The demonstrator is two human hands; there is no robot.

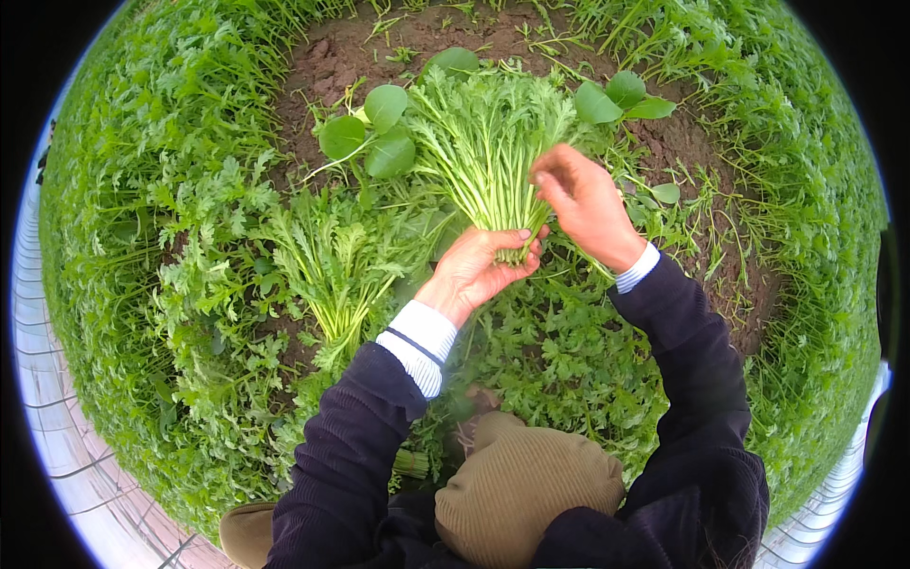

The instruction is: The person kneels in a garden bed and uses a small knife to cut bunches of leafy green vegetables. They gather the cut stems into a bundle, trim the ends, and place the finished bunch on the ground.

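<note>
My left hand (480, 267) is closed around the lower stems of a fanned bunch of chrysanthemum greens (490, 156). The cut stem ends show between thumb and fingers, and the feathery leaves point away from me. Just right of the stems is my right hand (579, 203), its fingers curled in at the bunch's edge. Whether anything is pinched in those fingertips is hidden. A smaller clump of the same greens (338, 284) lies to the left of my left hand. Near my left forearm, the stem ends of another bundle (411, 464) show low down.
Dense greens (163, 284) grow on both sides, with bare brown soil (743, 299) between. Broad round-leaved plants (387, 135) stand left and right of the bunch. My knee in brown corduroy (526, 491) is below my hands. Pale sheeting (71, 455) curves along the left rim.
</note>
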